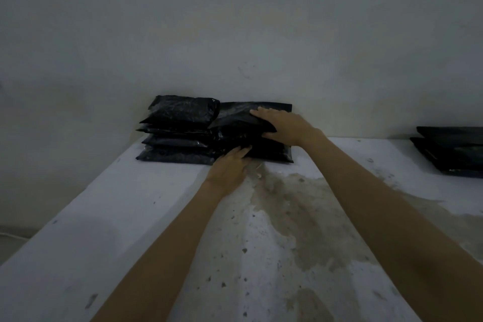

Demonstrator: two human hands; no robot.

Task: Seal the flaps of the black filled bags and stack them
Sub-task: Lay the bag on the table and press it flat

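Both arms outstretched. Right hand [283, 124] flat, fingers spread, pressing top black bag [243, 117] of right stack at desk's [130, 217] far edge. Left hand [230, 165] open, fingertips touching stack's near side. Taller stack [177, 131] adjacent left.

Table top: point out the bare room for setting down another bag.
Bare table lies in front of the left stack, and between the right stack and the far-right pile. The stained middle is free too, but both forearms cross it. It is crowded against the wall, where both hands rest on the right stack.
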